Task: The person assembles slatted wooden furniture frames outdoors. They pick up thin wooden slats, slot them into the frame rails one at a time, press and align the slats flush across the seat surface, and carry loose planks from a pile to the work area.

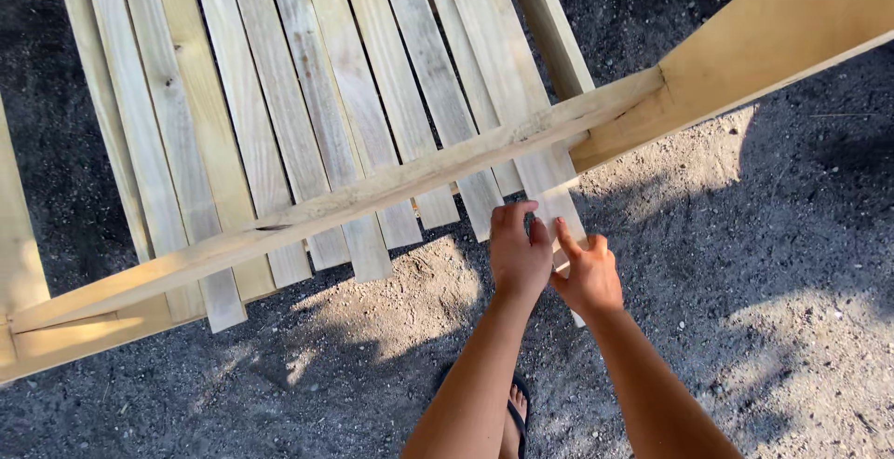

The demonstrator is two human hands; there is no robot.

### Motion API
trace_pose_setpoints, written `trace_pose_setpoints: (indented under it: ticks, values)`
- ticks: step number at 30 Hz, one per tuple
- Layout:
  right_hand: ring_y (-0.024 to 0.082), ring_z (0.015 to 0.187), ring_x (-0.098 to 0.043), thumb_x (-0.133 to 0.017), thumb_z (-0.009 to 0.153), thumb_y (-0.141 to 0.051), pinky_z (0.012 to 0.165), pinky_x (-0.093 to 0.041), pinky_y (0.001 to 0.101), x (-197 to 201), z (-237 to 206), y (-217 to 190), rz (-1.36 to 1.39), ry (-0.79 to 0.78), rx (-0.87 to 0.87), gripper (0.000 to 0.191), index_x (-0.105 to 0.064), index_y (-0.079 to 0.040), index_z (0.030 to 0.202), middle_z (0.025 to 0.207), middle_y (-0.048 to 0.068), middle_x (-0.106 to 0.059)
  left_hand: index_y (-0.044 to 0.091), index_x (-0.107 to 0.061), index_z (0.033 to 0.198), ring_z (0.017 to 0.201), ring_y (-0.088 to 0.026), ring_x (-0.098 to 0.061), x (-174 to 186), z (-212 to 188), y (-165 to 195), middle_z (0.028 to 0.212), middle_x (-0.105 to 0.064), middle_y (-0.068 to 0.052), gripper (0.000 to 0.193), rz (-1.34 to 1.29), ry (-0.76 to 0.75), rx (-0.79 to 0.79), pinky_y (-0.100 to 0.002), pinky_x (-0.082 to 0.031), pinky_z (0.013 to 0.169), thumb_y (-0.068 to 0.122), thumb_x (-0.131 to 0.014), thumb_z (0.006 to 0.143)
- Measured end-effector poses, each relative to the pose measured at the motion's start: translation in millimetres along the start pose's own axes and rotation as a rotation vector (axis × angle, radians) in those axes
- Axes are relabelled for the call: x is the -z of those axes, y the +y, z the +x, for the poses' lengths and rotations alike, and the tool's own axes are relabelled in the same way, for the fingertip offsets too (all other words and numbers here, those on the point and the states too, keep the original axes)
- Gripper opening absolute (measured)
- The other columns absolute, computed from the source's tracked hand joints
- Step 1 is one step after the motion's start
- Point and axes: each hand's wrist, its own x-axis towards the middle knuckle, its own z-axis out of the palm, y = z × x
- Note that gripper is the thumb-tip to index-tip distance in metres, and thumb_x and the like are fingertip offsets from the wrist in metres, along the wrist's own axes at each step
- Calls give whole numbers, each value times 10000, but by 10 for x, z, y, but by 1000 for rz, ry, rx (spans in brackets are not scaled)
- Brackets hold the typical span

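Pale wooden slats (307,105) lie side by side across the upper left and middle of the frame, their lower ends uneven and hanging over dark, gritty ground (764,263). A long crossbar (372,194) runs diagonally over them from the lower left edge up toward the right, where it meets a wide board (773,35) that climbs to the upper right corner. Another frame piece (554,26) stands along the right side of the slats near the top centre.

Both hands are at the lower end of the rightmost slat (551,200), just below the crossbar, a little right of centre. The left hand (518,254) is curled with its fingers bent against the slat's end, seemingly gripping its edge. The right hand (587,277) sits just beside it, touching it, with the index finger stretched up along the slat and the other fingers folded in; whether it truly grips the wood cannot be told.

Sunlit patches break the shadows on the ground. At the bottom centre a foot in a dark sandal (517,417) shows between the forearms.
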Motion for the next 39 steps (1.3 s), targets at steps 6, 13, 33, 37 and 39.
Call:
trace_pose_setpoints:
  ticks: [6,13,33,37,39]
  values:
    - [449,1289,-509,-743,797,-223,1019,-499,525,-1,797,85,244,340,98,725,-510,-210,1484,1515,229,-458,116,-637,1170,1157,-338,-642,70,272,1,1273,-631,-92,244,124,-227,-173,-459,-535,973,137,-601,930]
    - [440,1335,-461,-644,868,-372,1115,-348,517,102,1344,-114,-208,344,484,604,-562,-122,1412,1424,229,-512,108,-547,1393,1352,-357,-487,-174,739,-507,1463,-515,-131,521,339,-268,-236,-513,-318,1169,187,-625,884]
    - [395,1172,-663,-534,925,-418,975,-556,530,166,2247,-459,30,319,284,445,-686,-156,1251,1287,194,-677,128,-660,1308,1278,-393,-546,-663,1779,-717,1341,-645,-159,436,344,145,-227,-546,-371,1096,384,-511,988]
    - [380,1230,-613,-550,914,-445,1007,-518,518,270,2270,-555,87,248,208,490,-641,-174,1312,1357,175,-622,142,-662,1308,1307,-375,-521,-654,1876,-742,1373,-622,-142,450,238,151,-229,-509,-377,1116,400,-517,969]
    - [377,1266,-577,-551,919,-436,999,-503,520,290,2372,-608,153,259,182,526,-596,-171,1372,1412,178,-572,131,-651,1323,1311,-380,-508,-672,1923,-761,1387,-608,-148,462,285,190,-249,-517,-359,1112,390,-521,962]
